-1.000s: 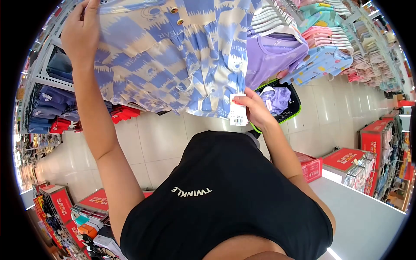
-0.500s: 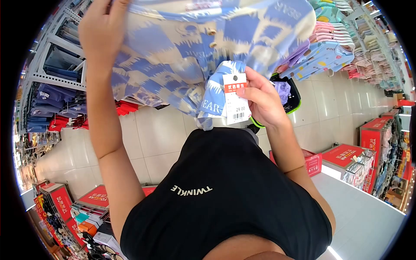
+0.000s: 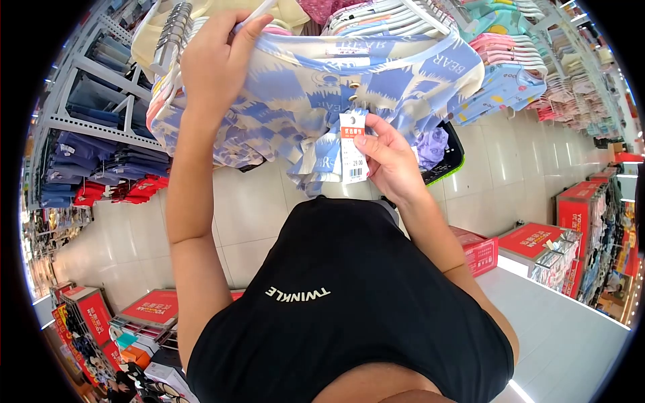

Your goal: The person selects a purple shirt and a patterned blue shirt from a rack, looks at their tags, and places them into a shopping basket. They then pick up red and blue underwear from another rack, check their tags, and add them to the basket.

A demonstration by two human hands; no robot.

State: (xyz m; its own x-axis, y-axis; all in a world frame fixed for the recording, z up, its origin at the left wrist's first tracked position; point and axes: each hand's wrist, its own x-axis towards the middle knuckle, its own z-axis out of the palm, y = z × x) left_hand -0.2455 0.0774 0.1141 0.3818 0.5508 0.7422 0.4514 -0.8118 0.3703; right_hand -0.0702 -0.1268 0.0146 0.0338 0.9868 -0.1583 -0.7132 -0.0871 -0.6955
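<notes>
A blue and cream patterned garment (image 3: 285, 87) with buttons hangs spread out on a white hanger (image 3: 259, 12). My left hand (image 3: 218, 67) is closed around the garment's neckline and the hanger at the upper left. Lower down, my right hand (image 3: 392, 158) pinches a white and red price tag (image 3: 355, 158) along with a gathered piece of the same fabric. The tag faces up and reads 29.00. Behind the neckline, the rest of the hanger is partly hidden.
Racks of hanging clothes (image 3: 507, 87) line the far side and right. Folded jeans sit on white shelves (image 3: 94, 127) at the left. A black basket (image 3: 454, 158) holds a purple garment. Red boxes (image 3: 531, 242) and a grey surface (image 3: 544, 322) are at the lower right.
My left hand has moved right and down with the garment, which now hangs lower and shows its neckline and the rack behind. The tag in my right hand has shifted slightly left.
</notes>
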